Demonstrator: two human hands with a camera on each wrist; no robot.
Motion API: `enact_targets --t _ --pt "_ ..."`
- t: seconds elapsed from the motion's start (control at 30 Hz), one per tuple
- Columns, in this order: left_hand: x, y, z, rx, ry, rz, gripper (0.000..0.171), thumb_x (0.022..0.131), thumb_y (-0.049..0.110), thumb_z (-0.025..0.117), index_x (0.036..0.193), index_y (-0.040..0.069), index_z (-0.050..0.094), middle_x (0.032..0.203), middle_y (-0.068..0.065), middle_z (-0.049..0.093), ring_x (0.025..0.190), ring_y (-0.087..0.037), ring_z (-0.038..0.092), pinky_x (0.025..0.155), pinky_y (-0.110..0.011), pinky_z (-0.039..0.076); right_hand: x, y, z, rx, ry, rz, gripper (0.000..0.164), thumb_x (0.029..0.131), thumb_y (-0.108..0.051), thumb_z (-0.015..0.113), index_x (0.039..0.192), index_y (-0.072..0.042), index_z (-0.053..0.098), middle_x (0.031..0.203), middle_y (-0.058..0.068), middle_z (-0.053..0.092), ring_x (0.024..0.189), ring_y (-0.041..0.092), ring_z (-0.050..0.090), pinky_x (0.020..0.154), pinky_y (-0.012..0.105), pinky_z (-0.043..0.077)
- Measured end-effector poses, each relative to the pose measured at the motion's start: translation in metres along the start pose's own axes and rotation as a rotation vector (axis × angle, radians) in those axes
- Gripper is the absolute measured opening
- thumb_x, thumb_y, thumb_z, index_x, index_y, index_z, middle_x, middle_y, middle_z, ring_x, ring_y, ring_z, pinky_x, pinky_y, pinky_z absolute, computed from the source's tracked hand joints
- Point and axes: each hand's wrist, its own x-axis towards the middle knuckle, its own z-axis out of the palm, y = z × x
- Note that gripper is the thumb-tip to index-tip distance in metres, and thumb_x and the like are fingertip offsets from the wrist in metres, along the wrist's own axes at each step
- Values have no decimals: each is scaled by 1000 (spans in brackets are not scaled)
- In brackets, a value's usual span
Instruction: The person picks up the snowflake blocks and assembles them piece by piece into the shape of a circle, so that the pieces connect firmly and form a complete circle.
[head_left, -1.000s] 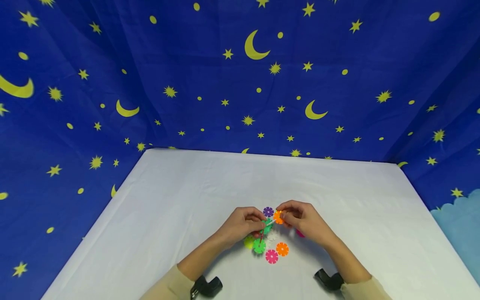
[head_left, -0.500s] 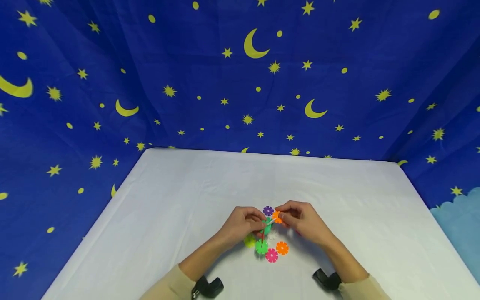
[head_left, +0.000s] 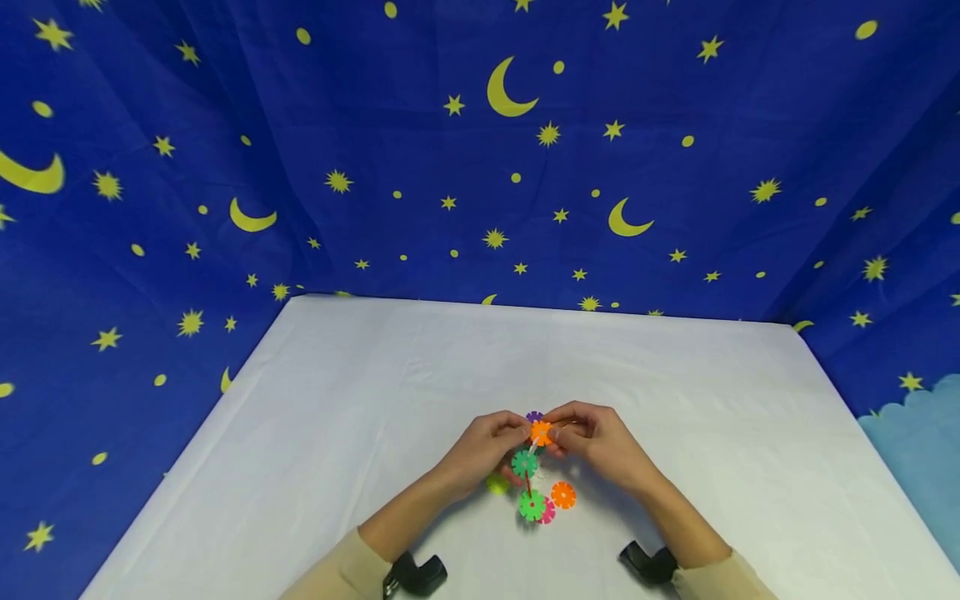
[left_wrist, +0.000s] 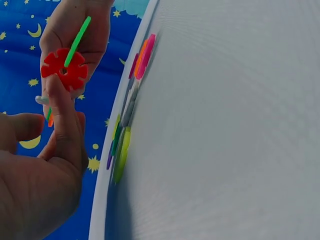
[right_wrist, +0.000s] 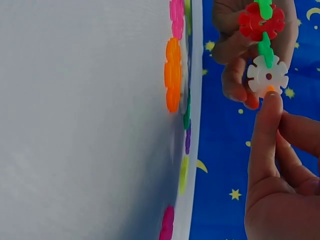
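A chain of notched plastic discs is held up between both hands in the head view: an orange disc [head_left: 541, 433] at the top, then a white disc [right_wrist: 268, 76], a teal-green disc [head_left: 525, 463], a red disc [left_wrist: 64, 69] seen edge-on from above, and a green disc [head_left: 532, 505] at the bottom. My right hand [head_left: 592, 437] pinches the orange disc, whose edge meets the white one by the fingertip in the right wrist view. From the other side, my left hand [head_left: 480, 450] grips the chain near the white disc, its fingertips partly hidden.
Loose discs lie on the white table [head_left: 375, 392] beneath the hands: yellow [head_left: 497, 484], pink [head_left: 548, 511], orange [head_left: 564, 495], purple [head_left: 534, 415] and some white ones. A blue star-patterned cloth [head_left: 420, 150] hangs behind. Black devices [head_left: 420, 575] sit at both wrists.
My right hand has moved left with the orange disc toward my left hand. The chain's lower end has swung right and down, over the pink disc in the head view.
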Motion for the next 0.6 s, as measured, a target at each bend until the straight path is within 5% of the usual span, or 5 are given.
enact_targets --t 0.27,0.6 --pt "-2 0 0 -25 -31 -8 22 98 20 58 103 0 65 87 -11 59 56 -19 55 49 -42 55 -4 -16 2 -28 -30 12 25 94 -2 58 118 2 63 93 12 70 80 29 67 75 29 54" --pt "-2 2 -4 -15 -10 -15 23 98 21 58 101 -1 64 86 -11 57 55 -18 52 51 -45 55 -2 1 -30 -230 -53 27 26 93 -25 65 110 -4 67 89 13 67 75 30 63 64 38 54"
